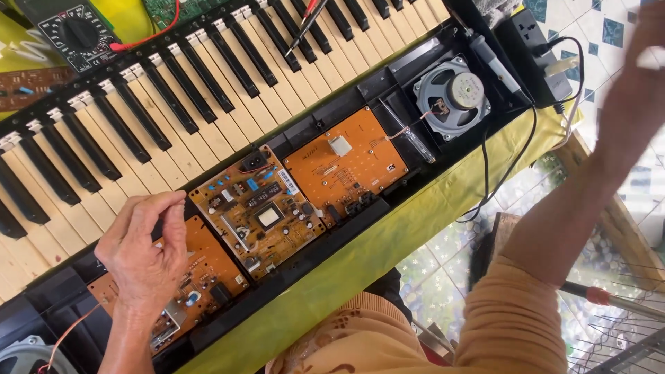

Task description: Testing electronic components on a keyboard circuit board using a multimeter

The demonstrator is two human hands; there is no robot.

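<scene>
An opened electronic keyboard lies slantwise, its black and white keys [208, 83] above a bay of brown circuit boards. My left hand [142, 253] rests on the leftmost board [211, 273], fingers curled, thumb and forefinger pinched together at the edge of the keys; nothing shows between them. The middle board [256, 211] with many components lies just right of that hand. My right hand [637, 83] is raised at the upper right, blurred, away from the keyboard, on an orange-sleeved arm [512, 318]. Whether it holds anything I cannot tell.
A third board [346, 163] and a round grey speaker [451, 97] fill the right end of the bay. A multimeter [76, 34], its probes [305, 21], a pen-shaped tool [492, 59] and a black power strip [537, 41] lie around. Yellow-green cloth [388, 242] covers the table edge above the tiled floor [443, 277].
</scene>
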